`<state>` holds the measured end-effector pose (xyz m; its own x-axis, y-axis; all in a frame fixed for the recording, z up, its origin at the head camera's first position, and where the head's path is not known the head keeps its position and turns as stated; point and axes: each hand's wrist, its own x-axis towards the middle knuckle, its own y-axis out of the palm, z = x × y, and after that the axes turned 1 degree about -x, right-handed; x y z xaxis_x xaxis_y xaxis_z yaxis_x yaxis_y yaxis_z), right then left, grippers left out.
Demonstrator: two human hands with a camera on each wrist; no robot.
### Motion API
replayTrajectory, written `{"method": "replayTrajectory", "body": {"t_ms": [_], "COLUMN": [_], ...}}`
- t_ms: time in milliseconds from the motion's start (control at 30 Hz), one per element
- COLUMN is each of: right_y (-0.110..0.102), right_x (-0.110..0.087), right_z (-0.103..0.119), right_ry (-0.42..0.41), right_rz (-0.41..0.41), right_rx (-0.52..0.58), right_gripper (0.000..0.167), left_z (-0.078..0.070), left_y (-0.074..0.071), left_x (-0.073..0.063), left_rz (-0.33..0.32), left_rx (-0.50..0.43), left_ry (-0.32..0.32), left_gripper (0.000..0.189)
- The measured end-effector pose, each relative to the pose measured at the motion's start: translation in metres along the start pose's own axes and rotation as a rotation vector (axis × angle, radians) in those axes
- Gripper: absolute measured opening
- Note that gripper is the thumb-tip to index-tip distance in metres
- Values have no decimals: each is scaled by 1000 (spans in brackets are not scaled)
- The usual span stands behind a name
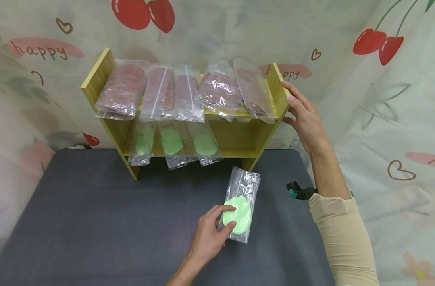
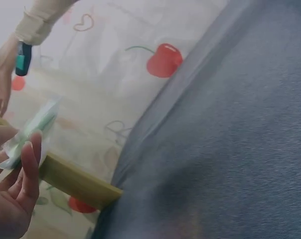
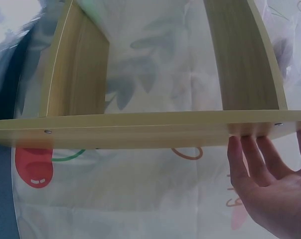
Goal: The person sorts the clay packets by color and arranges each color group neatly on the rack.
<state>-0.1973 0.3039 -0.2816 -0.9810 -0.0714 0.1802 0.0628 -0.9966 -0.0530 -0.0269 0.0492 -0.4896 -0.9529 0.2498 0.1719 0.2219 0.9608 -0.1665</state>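
My left hand [image 1: 208, 234] pinches a clear zip bag [image 1: 251, 184] between thumb and fingers, over the dark table. Inside the bag lies a flat, round, light green piece [image 1: 241, 214]. In the left wrist view the bag [image 2: 33, 132] shows nearly edge-on between the fingers. At the right end of a small two-tier wooden shelf [image 1: 233, 135], my right hand [image 1: 307, 119] touches the side panel. The right wrist view shows that hand [image 3: 275, 179] with extended fingertips against the panel's outer face [image 3: 155, 134].
Several zip bags with reddish-brown flat contents, such as this bag [image 1: 122, 87], line the upper tier. Bags with green rounds, such as this one [image 1: 171, 141], hang over the lower tier's front edge. A dark cloth [image 1: 131, 230] covers the table. A printed curtain [image 1: 210, 31] stands behind.
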Motion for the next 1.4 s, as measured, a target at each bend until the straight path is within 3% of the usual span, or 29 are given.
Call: {"method": "replayTrajectory", "body": {"t_ms": [467,900,1167,1400], "right_y": [-1,-1,0,0], "right_x": [0,-1,-1,0], "right_z": [1,2,1,0], "right_ry": [-1,-5,-1,-8], "right_rz": [6,7,7,4], "right_rx": [5,2,0,-1], "right_gripper": [43,44,44,44], "left_z": [-16,-28,-28,-23], "left_y": [-17,-20,-20,-19], "left_x": [25,60,85,99], "left_rz": [51,69,-5,-57], "left_rx": [-70,-145,-102,-35], "left_ry": [-5,37,3,-18], "left_gripper": [56,66,59,56]}}
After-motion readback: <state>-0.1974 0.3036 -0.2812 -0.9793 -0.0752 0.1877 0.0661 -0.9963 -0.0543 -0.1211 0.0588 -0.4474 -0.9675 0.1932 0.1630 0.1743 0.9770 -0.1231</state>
